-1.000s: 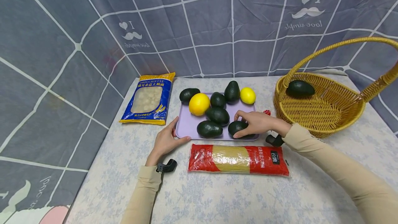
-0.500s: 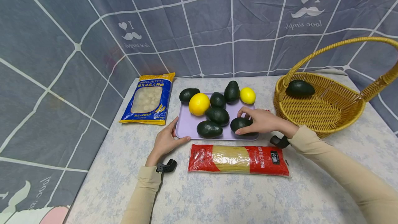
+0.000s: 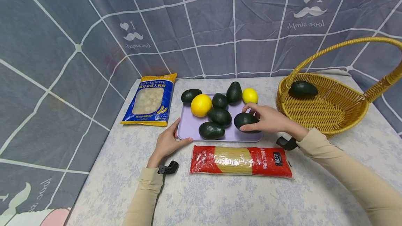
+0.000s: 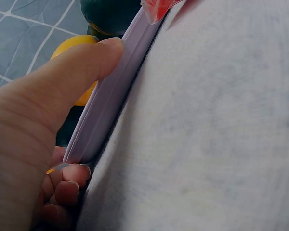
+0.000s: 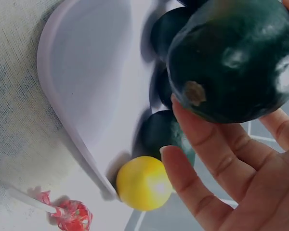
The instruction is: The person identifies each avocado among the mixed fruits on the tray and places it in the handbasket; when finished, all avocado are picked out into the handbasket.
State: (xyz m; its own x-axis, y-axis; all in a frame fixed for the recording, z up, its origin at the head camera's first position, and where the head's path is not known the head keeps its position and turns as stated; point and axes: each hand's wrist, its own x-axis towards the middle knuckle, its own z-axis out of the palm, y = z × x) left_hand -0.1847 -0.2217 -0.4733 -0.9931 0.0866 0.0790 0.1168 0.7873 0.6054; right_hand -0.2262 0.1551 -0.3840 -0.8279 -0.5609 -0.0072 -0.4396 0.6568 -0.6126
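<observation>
My right hand (image 3: pixel 267 118) grips a dark green avocado (image 3: pixel 245 121) over the right part of a lilac tray (image 3: pixel 188 125). In the right wrist view the avocado (image 5: pixel 231 62) is raised above the tray, its stem end showing. At the tray's near left corner, my left hand (image 3: pixel 169 142) holds the edge, thumb along the front rim and fingers curled at the side, as the left wrist view shows with the tray wall (image 4: pixel 108 96). Several more avocados (image 3: pixel 211 130) lie on the tray, with a large yellow fruit (image 3: pixel 201 105) and a smaller lemon-yellow one (image 3: pixel 250 96) among them.
A wicker basket (image 3: pixel 317 114) with a tall handle stands at right, an avocado (image 3: pixel 303 89) inside. A red pack of long noodles (image 3: pixel 240 160) lies in front of the tray, a blue orecchiette bag (image 3: pixel 150 100) to its left. A red-wrapped lollipop (image 5: pixel 73 215) lies near the tray.
My right hand has lifted the avocado from the tray's near right corner and shifted it slightly back and to the right. My left hand has stayed at the tray corner.
</observation>
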